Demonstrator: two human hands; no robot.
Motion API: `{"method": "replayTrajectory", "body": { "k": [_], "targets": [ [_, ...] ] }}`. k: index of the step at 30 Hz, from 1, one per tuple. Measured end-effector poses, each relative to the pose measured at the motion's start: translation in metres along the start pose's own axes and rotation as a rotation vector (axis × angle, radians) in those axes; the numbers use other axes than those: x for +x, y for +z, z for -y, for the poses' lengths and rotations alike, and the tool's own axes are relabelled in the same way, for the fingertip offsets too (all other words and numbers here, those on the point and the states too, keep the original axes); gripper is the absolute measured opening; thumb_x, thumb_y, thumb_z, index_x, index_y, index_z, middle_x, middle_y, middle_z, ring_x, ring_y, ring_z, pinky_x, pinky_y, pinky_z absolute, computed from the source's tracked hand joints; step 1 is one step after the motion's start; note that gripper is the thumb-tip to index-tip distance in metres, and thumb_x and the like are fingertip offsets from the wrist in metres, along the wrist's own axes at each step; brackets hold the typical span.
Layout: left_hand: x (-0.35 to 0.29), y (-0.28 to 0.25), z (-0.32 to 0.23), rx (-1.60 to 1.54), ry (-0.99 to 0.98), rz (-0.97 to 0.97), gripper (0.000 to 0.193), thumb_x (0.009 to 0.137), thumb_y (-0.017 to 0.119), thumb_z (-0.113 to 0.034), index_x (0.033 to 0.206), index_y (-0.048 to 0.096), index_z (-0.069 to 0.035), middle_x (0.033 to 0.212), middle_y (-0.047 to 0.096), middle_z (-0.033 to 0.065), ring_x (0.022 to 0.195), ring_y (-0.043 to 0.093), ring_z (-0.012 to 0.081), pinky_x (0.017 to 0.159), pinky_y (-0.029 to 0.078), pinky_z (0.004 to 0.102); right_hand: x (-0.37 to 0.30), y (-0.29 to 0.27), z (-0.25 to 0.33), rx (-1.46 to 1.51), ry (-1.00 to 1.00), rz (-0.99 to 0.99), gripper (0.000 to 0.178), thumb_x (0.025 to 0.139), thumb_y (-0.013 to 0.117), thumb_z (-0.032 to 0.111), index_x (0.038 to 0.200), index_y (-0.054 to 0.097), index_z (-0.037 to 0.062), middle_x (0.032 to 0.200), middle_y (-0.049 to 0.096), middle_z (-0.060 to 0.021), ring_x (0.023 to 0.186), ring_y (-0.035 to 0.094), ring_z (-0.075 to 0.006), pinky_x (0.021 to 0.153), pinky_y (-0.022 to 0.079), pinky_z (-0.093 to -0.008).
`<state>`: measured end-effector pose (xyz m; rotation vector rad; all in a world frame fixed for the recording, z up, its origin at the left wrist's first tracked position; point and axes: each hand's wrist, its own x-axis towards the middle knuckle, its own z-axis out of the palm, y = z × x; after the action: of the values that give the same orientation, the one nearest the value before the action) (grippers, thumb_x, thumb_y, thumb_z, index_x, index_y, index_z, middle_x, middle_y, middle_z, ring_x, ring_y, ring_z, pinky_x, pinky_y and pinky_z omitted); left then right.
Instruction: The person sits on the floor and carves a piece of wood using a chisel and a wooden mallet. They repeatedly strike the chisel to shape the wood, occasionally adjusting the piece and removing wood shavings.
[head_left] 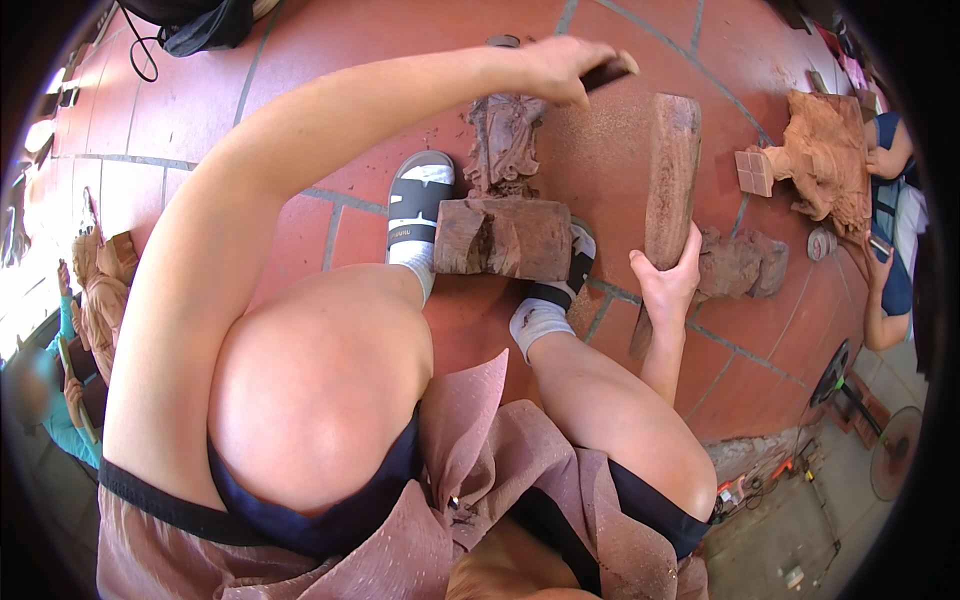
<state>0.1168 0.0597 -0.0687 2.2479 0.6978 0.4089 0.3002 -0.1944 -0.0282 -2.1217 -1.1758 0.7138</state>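
Observation:
My left hand [565, 70], slightly smeared by motion, is closed round a short dark tool [608, 72] with a pale end, whose kind I cannot make out. It is above the far end of a carved wooden figure [505, 150]. The figure's rough block base [505, 240] faces me, between my two sandalled feet. On the right, my right hand [670, 280] grips a wooden mallet [672, 170] near its lower part, with the thick worn end pointing away from me. A thinner handle end [641, 332] shows below the fingers.
Beside my right hand another carved wood piece [745, 265] lies on the red tiles. Farther right, a person's hands touch a larger carving [815, 160]. A fan [895, 452] stands lower right. At left, a teal-sleeved person sits by a carved statue [100, 295]. A dark bag [208, 28] lies upper left.

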Motion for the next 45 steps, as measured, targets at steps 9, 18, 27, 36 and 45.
{"method": "replayTrajectory", "body": {
  "k": [9,18,27,36,45],
  "targets": [
    [-0.007,0.000,-0.010,-0.099,0.003,0.048,0.064,0.070,0.075,-0.011,0.128,0.050,-0.005,0.108,0.064,0.0190,0.102,0.063,0.0325,0.087,0.050,0.0412,-0.005,0.007,-0.024,0.254,0.052,0.035,0.068,0.067,0.075,0.003,0.127,0.045,0.0024,0.103,0.057,-0.0066,0.086,0.059,-0.0165,0.078,0.050,-0.0318],
    [-0.009,-0.001,-0.022,-0.082,-0.025,0.142,0.068,0.069,0.073,-0.009,0.132,0.048,-0.004,0.112,0.063,0.0188,0.107,0.060,0.0337,0.090,0.049,0.0415,-0.012,-0.005,-0.003,0.318,0.053,0.016,0.058,0.068,0.075,-0.002,0.118,0.047,0.0028,0.091,0.057,-0.0041,0.079,0.057,-0.0113,0.070,0.051,-0.0270],
    [-0.009,0.010,-0.020,0.005,0.070,0.096,0.058,0.071,0.071,-0.009,0.125,0.050,-0.006,0.097,0.064,0.0171,0.092,0.064,0.0323,0.081,0.050,0.0410,0.001,-0.015,0.006,0.454,-0.080,-0.060,0.047,0.069,0.072,-0.007,0.109,0.048,0.0021,0.085,0.059,-0.0048,0.075,0.057,-0.0111,0.067,0.051,-0.0269],
    [0.007,0.011,-0.006,-0.201,-0.094,0.217,0.055,0.070,0.072,-0.005,0.121,0.052,-0.005,0.087,0.062,0.0116,0.077,0.063,0.0206,0.067,0.052,0.0360,0.010,-0.016,0.005,0.489,-0.038,-0.037,0.045,0.072,0.070,-0.008,0.109,0.047,0.0012,0.087,0.060,-0.0074,0.072,0.059,-0.0130,0.063,0.051,-0.0278],
    [0.001,0.017,-0.008,-0.115,0.040,0.146,0.058,0.070,0.073,-0.002,0.123,0.053,-0.006,0.095,0.065,0.0139,0.086,0.064,0.0253,0.076,0.052,0.0377,0.016,-0.011,0.022,-0.165,-0.094,-0.042,0.065,0.069,0.074,0.005,0.126,0.044,0.0039,0.094,0.063,-0.0089,0.084,0.062,-0.0184,0.079,0.050,-0.0340]
  ]
}}
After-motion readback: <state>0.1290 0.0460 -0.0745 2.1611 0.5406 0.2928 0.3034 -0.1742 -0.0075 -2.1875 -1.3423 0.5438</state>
